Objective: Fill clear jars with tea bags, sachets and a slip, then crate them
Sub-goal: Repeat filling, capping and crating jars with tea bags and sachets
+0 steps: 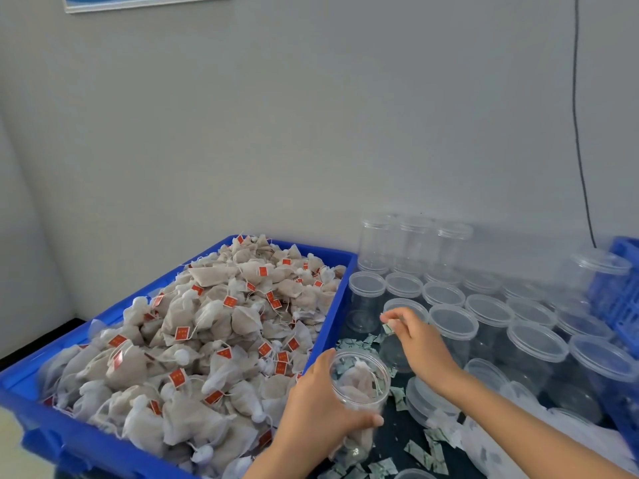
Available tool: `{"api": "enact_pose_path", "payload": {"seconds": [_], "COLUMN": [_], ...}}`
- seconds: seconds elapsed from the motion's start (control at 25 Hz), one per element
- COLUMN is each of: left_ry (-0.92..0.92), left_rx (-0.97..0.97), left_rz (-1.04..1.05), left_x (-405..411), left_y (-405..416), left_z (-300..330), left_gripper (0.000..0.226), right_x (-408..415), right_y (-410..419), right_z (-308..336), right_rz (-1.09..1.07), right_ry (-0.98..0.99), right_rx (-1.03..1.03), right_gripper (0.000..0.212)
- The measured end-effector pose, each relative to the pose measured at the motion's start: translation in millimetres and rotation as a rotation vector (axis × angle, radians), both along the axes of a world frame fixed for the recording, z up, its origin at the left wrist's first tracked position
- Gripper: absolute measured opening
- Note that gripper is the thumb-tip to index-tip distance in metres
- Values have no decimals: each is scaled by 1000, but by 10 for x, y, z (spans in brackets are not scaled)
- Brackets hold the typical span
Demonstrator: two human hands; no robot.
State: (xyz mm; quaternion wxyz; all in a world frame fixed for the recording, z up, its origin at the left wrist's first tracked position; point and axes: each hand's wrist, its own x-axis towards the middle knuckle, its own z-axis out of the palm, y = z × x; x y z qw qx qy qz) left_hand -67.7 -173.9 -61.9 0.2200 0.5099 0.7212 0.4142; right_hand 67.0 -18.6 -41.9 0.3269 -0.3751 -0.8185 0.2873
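The left hand (320, 406) curls its fingers around a clear jar (359, 392), tilted with the mouth toward the camera, just beside the right wall of the blue bin (332, 305). Inside the jar some tea bags are already visible, and perhaps a few green-white sachets too (the plastic reflects, so I am not sure). The right hand (411, 337) is lifted over the loose sachets (359, 342) on the dark table (401, 430), and its fingertips pinch one small sachet (388, 327), above and behind the mouth of the jar.

I judge that the task is at an early stage. This one jar is only partly filled, no slip is seen in it, and it has no lid. Behind it stand many empty jars (453, 323), all waiting. The heap of tea bags (207, 323) in the bin is high. A blue crate (619, 299) shows at the right edge; whether any finished jar is inside, I cannot tell.
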Motion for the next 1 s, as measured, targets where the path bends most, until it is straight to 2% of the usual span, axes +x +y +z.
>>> {"api": "enact_pose_path", "payload": {"seconds": [0.08, 0.16, 0.2, 0.28, 0.36, 0.4, 0.6, 0.76, 0.88, 1.0], "left_ry": [3, 6, 0, -22, -13, -6, 134, 115, 106, 99], "left_rx": [4, 16, 21, 29, 38, 49, 43, 86, 79, 69], "left_rz": [-4, -13, -24, -61, -50, -28, -56, -44, -110, -197], "left_x": [-8, 3, 1, -17, -37, -80, 95, 376, 686, 1047], "left_y": [8, 6, 2, 5, -5, -5, -24, 0, 55, 145], "left_z": [-7, 3, 5, 14, 10, 24, 134, 179, 172, 177], "left_gripper": [127, 126, 121, 97, 79, 77, 101, 95, 94, 103], "right_x": [27, 58, 76, 152, 338, 429, 1348, 1983, 2335, 2480], "right_y": [-208, -440, -527, -576, -570, -531, -415, -401, -360, -374], "right_z": [142, 212, 215, 204, 269, 334, 574, 514, 313, -7], "right_rz": [83, 224, 268, 272, 203, 166, -98, -320, -468, -527], "right_ry": [75, -6, -86, -193, -203, -204, -274, -278, -364, -567], "right_rx": [47, 34, 31, 67, 100, 117, 76, 56, -43, -192], "right_gripper": [17, 26, 33, 38, 34, 31, 21, 20, 20, 47]}}
